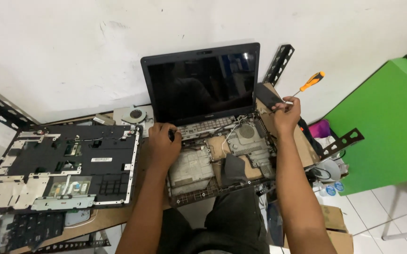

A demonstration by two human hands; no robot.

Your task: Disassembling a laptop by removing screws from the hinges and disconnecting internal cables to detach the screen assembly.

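Note:
A dismantled laptop (203, 84) stands open before me, its dark screen upright and its base (213, 160) stripped to bare metal and wiring. My left hand (162, 143) rests on the base's left rear corner by the hinge, fingers curled on the frame. At the right rear corner, my right hand (285, 113) holds an orange-handled screwdriver (309, 83), the handle pointing up and right toward the wall.
A removed laptop cover (67, 164) with exposed boards lies on the left. A cooling fan (134, 114) sits behind it. A keyboard (34, 228) lies at front left. Slotted metal brackets (278, 63) lean on the wall. A green panel (382, 122) stands at right.

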